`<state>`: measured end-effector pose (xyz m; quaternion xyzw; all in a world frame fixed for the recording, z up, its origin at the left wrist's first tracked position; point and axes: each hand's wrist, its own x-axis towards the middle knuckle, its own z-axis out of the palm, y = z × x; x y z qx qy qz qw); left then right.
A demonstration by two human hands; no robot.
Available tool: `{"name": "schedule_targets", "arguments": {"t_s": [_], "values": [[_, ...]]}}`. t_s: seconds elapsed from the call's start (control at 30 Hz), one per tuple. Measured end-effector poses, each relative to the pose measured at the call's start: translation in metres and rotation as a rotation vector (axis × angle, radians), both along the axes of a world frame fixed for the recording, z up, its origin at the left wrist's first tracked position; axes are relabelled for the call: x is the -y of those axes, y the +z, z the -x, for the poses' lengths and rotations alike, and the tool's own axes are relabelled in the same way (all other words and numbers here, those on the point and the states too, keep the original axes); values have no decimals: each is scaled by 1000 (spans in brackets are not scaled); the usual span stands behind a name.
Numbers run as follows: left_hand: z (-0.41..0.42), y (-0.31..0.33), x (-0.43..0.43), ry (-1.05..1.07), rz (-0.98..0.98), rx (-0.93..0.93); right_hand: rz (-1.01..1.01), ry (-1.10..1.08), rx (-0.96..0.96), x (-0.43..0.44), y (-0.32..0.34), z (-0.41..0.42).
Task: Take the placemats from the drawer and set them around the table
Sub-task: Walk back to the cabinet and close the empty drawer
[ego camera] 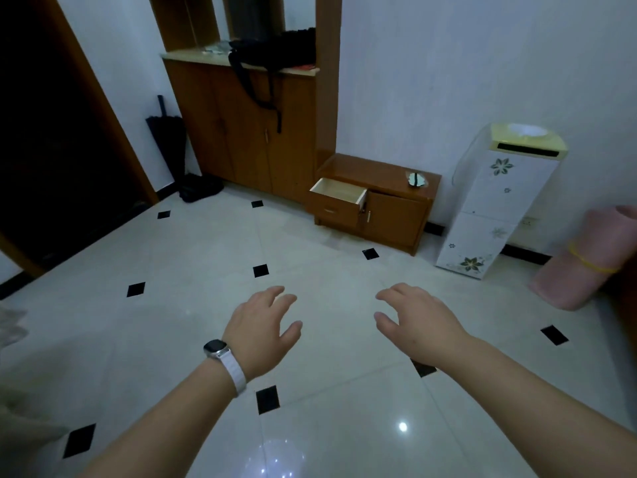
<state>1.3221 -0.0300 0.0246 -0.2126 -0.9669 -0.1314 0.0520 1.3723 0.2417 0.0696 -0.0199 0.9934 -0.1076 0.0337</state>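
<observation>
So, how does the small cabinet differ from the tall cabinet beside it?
The small cabinet is low and has a drawer pulled open; the tall cabinet stands much higher with its doors shut. A black bag lies on the tall cabinet, only a small object on the small one. Both are brown wood and stand on the tiled floor.
</observation>
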Motion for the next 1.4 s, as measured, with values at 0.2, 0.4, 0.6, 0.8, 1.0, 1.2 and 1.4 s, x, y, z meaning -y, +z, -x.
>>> {"name": "schedule_targets", "arguments": {"t_s": [0.2,0.4,0.6,0.8,1.0,1.2,1.4], "values": [[77,-6,11,38,-9,11,7,35,-4,11,1,91],[160,-16,-7,39,55,30,41,51,40,-11,-26,182],[274,-14,-48,63,106,9,76,71,73,-60,-54,309],[376,2,-109,69,122,-11,110,95,49,-114,-45,416],[444,-1,-141,60,127,6,120,66,16,-149,-38,493],[519,-10,-138,70,108,30,94,89,9,-147,-43,568],[618,-38,-122,29,58,73,31,70,43,-134,-62,654]]}}
